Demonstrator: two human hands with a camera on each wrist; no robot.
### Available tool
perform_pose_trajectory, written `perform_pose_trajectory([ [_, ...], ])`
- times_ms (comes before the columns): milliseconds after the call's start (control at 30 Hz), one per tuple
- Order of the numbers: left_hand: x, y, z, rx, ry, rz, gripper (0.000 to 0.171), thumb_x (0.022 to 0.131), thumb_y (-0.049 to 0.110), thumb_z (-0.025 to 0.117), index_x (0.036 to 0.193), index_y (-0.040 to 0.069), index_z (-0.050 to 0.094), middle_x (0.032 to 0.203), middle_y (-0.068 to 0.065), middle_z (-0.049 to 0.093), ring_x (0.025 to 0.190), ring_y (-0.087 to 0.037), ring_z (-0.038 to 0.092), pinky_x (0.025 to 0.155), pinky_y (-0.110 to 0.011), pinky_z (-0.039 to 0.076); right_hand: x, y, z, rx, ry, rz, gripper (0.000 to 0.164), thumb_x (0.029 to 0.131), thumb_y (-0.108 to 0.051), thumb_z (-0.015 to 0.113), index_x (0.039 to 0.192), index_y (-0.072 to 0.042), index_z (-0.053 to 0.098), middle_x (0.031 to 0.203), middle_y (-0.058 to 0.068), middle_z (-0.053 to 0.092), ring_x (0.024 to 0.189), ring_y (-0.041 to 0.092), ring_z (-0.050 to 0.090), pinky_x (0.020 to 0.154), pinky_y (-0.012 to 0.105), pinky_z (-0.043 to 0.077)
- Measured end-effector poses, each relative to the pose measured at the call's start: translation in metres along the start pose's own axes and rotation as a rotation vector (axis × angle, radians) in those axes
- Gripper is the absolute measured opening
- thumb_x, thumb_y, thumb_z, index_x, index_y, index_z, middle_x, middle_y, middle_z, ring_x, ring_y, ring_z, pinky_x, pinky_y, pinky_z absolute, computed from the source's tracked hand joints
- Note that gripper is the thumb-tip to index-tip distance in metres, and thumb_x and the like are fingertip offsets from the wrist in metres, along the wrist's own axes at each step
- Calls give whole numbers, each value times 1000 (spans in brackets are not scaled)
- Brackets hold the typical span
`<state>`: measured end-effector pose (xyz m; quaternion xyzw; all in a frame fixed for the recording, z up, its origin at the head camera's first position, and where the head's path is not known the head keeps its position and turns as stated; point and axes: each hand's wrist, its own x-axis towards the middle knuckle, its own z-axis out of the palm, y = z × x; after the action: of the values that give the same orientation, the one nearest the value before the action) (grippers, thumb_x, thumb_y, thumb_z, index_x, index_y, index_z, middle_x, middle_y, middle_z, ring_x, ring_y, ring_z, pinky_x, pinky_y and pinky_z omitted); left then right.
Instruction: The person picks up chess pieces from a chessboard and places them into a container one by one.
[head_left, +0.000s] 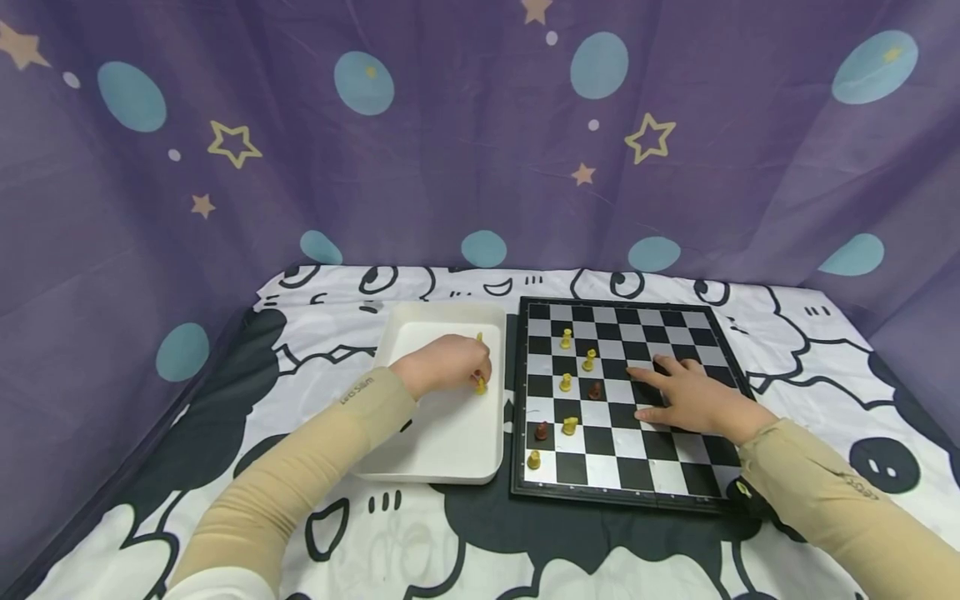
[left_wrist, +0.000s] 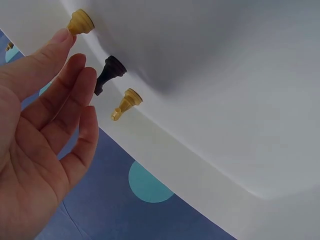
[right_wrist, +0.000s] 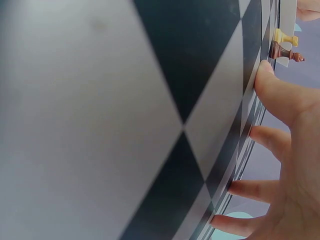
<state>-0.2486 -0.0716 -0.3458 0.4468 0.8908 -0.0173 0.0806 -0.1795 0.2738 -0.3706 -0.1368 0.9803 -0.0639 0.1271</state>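
Observation:
Over the right side of the white tray (head_left: 431, 454), my left hand (head_left: 448, 362) pinches a yellow chess piece (left_wrist: 81, 22) between thumb and fingertip. Beside its fingers in the left wrist view are a dark chess piece (left_wrist: 110, 71) and a second yellow chess piece (left_wrist: 128, 102), along the tray's edge. My right hand (head_left: 693, 398) rests on the right half of the chessboard (head_left: 633, 497), fingers spread, holding nothing. On the board's left half stand several yellow pieces (head_left: 566, 337) and two brown pieces, one (head_left: 595, 390) near the middle and one (head_left: 542, 430) near the left edge.
Board and tray lie side by side with a narrow gap, on a black-and-white patterned cloth (head_left: 390, 542). A purple curtain (head_left: 450, 167) with stars and blue ovals hangs behind and at the sides.

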Motion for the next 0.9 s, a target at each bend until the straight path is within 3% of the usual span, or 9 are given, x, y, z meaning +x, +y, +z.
perform_pose_trajectory([
  [267, 1, -1, -1, 25, -10, 15, 6, 80, 8, 72, 83, 13, 73, 83, 0, 68, 79, -15, 61, 80, -29, 52, 0, 0, -1, -3, 9, -2, 82, 79, -68, 55, 143, -18, 43, 145, 31, 29, 125, 57, 30, 87, 70, 39],
  [533, 1, -1, -5, 6, -6, 9, 18, 78, -6, 65, 77, 12, 69, 78, 2, 63, 72, -13, 53, 73, -28, 49, 1, 0, -3, -11, 10, 2, 82, 79, -69, 55, 142, -18, 44, 145, 31, 29, 125, 57, 31, 87, 70, 38],
  [767, 0, 1, -8, -16, -2, -7, 11, 79, 5, 72, 88, 12, 72, 82, 0, 66, 76, -14, 58, 77, -30, 51, 0, 1, -1, -7, 7, 1, 82, 79, -69, 55, 142, -18, 44, 145, 32, 29, 125, 57, 30, 87, 70, 38],
  [900, 1, 2, -9, -16, 9, 0, 10, 80, 10, 74, 89, 11, 71, 77, 1, 63, 74, -13, 54, 74, -29, 48, 0, 0, 0, -5, 6, 0, 82, 79, -69, 54, 142, -18, 44, 145, 32, 29, 125, 58, 30, 87, 71, 38],
])
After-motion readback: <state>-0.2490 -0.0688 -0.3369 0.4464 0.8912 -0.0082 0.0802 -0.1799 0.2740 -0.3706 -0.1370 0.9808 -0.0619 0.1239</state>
